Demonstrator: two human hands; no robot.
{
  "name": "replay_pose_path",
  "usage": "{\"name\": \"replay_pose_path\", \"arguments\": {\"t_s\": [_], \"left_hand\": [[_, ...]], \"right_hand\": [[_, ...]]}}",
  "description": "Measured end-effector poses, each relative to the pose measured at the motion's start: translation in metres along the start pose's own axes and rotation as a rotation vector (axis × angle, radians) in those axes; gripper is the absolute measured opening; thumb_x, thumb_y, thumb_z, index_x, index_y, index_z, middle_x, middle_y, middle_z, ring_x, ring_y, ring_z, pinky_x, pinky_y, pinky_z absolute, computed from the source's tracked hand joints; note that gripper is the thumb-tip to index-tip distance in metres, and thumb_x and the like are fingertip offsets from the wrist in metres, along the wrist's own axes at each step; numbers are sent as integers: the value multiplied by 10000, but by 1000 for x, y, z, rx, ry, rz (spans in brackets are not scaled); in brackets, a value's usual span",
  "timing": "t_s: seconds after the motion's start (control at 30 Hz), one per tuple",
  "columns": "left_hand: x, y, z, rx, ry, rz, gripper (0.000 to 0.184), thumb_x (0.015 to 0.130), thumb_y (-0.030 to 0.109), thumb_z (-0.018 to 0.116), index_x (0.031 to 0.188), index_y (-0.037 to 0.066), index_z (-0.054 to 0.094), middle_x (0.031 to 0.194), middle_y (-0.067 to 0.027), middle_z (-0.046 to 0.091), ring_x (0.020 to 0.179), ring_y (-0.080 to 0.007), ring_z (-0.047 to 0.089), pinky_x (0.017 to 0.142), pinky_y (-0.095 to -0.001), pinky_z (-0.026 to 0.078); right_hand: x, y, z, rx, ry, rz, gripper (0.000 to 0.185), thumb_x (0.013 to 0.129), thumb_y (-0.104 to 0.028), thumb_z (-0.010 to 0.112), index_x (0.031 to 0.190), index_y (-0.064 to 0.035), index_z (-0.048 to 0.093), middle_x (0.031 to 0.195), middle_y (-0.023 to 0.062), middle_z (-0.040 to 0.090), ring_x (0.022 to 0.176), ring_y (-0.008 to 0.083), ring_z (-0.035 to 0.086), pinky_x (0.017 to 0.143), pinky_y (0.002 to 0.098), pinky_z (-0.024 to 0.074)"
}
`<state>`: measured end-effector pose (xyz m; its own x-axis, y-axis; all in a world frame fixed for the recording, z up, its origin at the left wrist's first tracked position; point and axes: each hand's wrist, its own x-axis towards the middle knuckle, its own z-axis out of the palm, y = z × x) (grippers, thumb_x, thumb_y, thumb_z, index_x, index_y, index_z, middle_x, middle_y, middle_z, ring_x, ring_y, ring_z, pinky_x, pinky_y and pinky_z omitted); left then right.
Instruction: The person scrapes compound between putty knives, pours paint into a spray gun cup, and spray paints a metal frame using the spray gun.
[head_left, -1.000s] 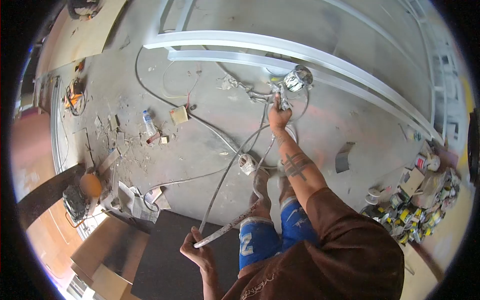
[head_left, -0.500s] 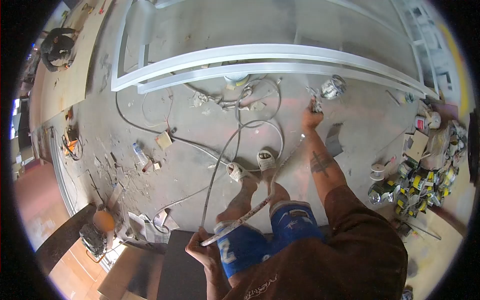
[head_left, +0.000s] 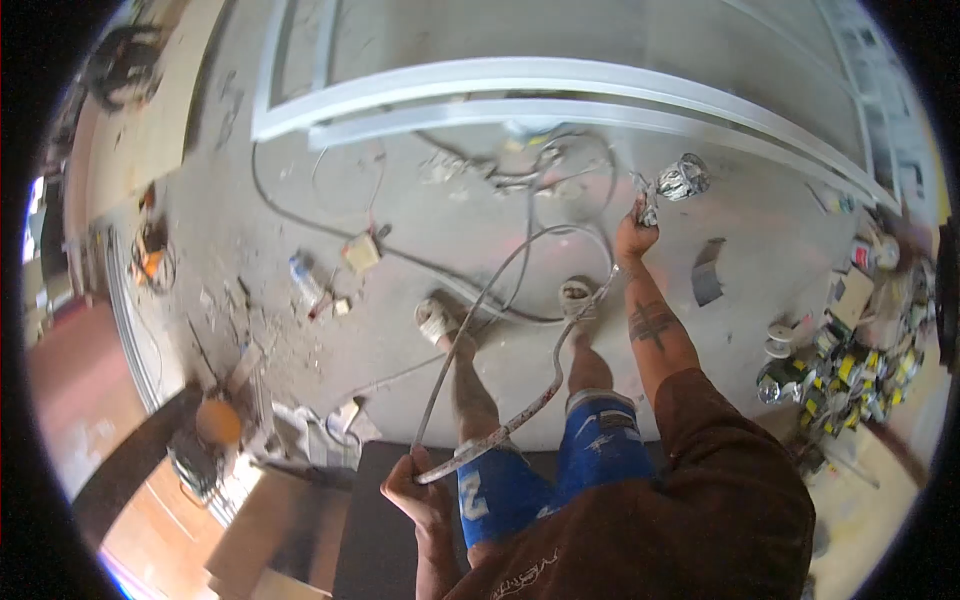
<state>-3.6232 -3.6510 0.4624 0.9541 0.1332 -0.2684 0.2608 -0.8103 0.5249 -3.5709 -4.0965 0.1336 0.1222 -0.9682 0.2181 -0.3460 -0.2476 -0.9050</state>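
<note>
My right hand (head_left: 637, 238) is closed round the handle of a spray gun (head_left: 648, 208), whose paint-stained silvery cup (head_left: 684, 177) sticks out to the right. It is over the grey floor, just below the white metal frame (head_left: 480, 75). Near my left thigh, my left hand (head_left: 408, 480) grips a bend of the hose (head_left: 507, 428). One paint-spotted stretch of that hose runs across my legs toward the right hand. Another stretch loops up and round over the floor.
Paint cans (head_left: 850, 385) and rubbish lie at the right. A plastic bottle (head_left: 305, 278), scraps and cables litter the left floor. A dark board (head_left: 385, 530) is beside my legs. Another person (head_left: 125, 68) is at the upper left by a pale board (head_left: 150, 140).
The right hand and spray gun have moved to the right along the white frame. My feet have stepped and now stand wider apart. The left hand still holds the hose.
</note>
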Motion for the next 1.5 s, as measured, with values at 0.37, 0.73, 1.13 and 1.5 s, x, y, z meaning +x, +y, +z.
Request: {"name": "replay_pose_path", "arguments": {"t_s": [0.37,0.73,1.13,1.5], "left_hand": [[82,-108,-85,-140,124,-233,498,926,119,589,520,51,310,485,39,263,504,-52,238,422,-311,144],[118,-138,-123,-225,147,-358,511,943,176,589,523,60,321,491,49,294,514,-55,239,445,-312,129],[155,-133,-140,-234,125,-281,489,938,181,580,530,30,355,488,27,310,523,-69,250,455,-336,142],[178,-109,-130,-296,26,-168,488,940,174,579,529,41,351,494,41,320,524,-62,251,450,-318,153]], "right_hand": [[-226,-106,180,33,-282,48,355,893,-289,693,848,64,694,734,123,698,639,193,640,563,352,444],[-376,-199,289,314,-546,237,238,870,-177,718,905,51,660,760,72,677,696,108,612,618,282,486],[-357,-228,299,226,-460,229,327,892,-280,695,959,39,668,745,110,682,679,148,624,617,320,477],[-207,-142,207,-141,-136,88,385,881,-314,702,830,67,688,697,149,684,634,195,647,583,364,467]]}}
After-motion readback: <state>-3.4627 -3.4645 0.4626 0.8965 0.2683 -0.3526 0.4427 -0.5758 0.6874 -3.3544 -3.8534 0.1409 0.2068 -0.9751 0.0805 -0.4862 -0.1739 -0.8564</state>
